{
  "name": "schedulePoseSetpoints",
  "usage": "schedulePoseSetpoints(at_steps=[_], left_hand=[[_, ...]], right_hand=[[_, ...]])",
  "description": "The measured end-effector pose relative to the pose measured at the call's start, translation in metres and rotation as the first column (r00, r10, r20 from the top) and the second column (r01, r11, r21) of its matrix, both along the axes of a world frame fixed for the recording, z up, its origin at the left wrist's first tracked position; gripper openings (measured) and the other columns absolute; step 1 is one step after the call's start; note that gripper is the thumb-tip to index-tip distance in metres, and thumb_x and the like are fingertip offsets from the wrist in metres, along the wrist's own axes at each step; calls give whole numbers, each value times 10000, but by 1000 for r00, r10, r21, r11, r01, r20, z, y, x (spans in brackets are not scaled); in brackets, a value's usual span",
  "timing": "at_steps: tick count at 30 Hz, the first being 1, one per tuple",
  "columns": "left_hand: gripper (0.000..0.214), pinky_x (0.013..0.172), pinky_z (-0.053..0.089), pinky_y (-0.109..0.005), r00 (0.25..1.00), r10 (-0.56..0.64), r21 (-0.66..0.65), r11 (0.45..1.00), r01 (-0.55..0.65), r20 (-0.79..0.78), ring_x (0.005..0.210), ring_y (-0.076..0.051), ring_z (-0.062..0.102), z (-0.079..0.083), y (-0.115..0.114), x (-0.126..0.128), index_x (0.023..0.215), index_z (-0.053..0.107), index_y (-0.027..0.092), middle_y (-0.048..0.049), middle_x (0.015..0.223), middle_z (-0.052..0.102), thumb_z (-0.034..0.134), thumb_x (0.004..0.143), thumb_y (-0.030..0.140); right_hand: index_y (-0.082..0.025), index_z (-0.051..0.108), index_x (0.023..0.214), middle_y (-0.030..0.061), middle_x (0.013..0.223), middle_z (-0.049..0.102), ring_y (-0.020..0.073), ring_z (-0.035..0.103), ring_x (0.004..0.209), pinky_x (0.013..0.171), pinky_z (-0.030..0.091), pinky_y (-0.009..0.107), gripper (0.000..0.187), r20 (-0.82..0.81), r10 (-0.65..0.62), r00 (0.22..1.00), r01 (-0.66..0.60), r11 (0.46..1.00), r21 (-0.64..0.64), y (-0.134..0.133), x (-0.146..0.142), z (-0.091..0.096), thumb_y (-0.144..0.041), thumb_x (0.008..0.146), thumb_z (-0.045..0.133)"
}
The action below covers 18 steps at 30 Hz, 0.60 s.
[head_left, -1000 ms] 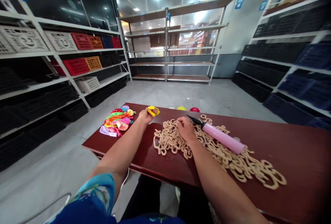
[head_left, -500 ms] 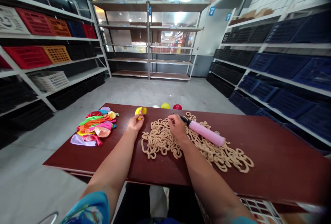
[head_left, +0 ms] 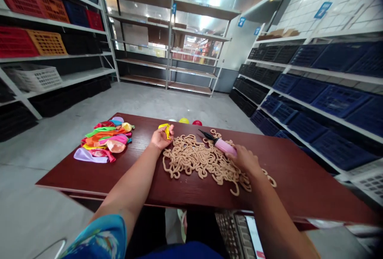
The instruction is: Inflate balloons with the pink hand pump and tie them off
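My left hand (head_left: 161, 137) holds a limp yellow balloon (head_left: 165, 129) between thumb and fingers, just left of the tan rope pile. My right hand (head_left: 245, 159) is wrapped round the pink barrel of a balloon pump (head_left: 224, 145). The pump's black tapered nozzle points up and left toward the balloon, and its far end is hidden under my hand. Beneath it spreads a tangled heap of tan, curly rope-like pieces (head_left: 194, 155). To the left lies a pile of uninflated balloons (head_left: 104, 139) in many colours.
Past the far edge of the brown table (head_left: 131, 179) show a yellow inflated balloon (head_left: 184, 121), a red one (head_left: 197, 123) and a pale one. Shelving with crates stands left and right, and a metal rack (head_left: 169, 47) at the back. A woven basket sits below the near edge.
My right hand has moved from beside the pump's nozzle to its pink barrel and gripped it. The left hand still holds the yellow balloon, now turned more palm-up. The view has shifted right.
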<state>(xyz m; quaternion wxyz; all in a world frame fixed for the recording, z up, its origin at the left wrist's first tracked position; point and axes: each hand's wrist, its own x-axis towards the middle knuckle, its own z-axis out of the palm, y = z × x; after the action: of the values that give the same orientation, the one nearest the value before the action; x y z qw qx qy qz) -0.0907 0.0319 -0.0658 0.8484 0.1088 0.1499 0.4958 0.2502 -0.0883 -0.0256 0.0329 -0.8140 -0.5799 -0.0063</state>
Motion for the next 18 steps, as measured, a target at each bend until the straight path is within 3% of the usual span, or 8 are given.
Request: schedulePoseSetpoints(at_steps=[6, 10, 12, 15, 18], left_hand=[[283, 577, 442, -281, 999, 8, 147, 989, -16, 50, 706, -153, 606, -3, -2, 0, 997, 582, 178, -57, 950, 646, 473, 755, 76], [259, 632, 448, -282, 983, 177, 65, 982, -180, 45, 774, -147, 620, -5, 2, 1, 960, 586, 198, -50, 982, 648, 457, 789, 52], [245, 673, 452, -282, 965, 257, 14, 966, -258, 49, 828, -142, 621, -5, 5, 1, 923, 584, 191, -49, 995, 646, 448, 795, 32], [231, 737, 461, -296, 942, 319, 3, 947, -321, 105, 894, -142, 614, -5, 7, 1, 884, 575, 174, -46, 987, 647, 442, 794, 8], [235, 779, 469, -309, 926, 350, -7, 936, -352, 145, 920, -151, 612, -2, 6, 2, 875, 569, 156, -54, 956, 651, 431, 791, -16]], right_hand=[[-198, 423, 1241, 138, 1176, 542, 314, 524, 1039, 820, 392, 448, 517, 11, -5, 1000, 7, 992, -127, -10, 3, -2, -465, 800, 459], [-188, 409, 1253, 138, 1218, 511, 288, 512, 1051, 810, 402, 401, 466, 21, 94, 995, -95, 994, 61, -18, -8, 0, -373, 825, 433], [-179, 392, 1268, 132, 1223, 506, 269, 497, 1063, 849, 388, 392, 472, 41, 240, 970, -244, 955, 169, -24, -18, 1, -331, 824, 440], [-185, 399, 1260, 114, 1205, 519, 249, 479, 1076, 900, 367, 388, 473, 61, 490, 870, -489, 837, 246, -30, -35, -2, -306, 810, 477], [-189, 415, 1245, 112, 1167, 537, 249, 485, 1050, 880, 380, 388, 462, 79, 550, 831, -550, 795, 255, -33, -50, -5, -310, 806, 492]])
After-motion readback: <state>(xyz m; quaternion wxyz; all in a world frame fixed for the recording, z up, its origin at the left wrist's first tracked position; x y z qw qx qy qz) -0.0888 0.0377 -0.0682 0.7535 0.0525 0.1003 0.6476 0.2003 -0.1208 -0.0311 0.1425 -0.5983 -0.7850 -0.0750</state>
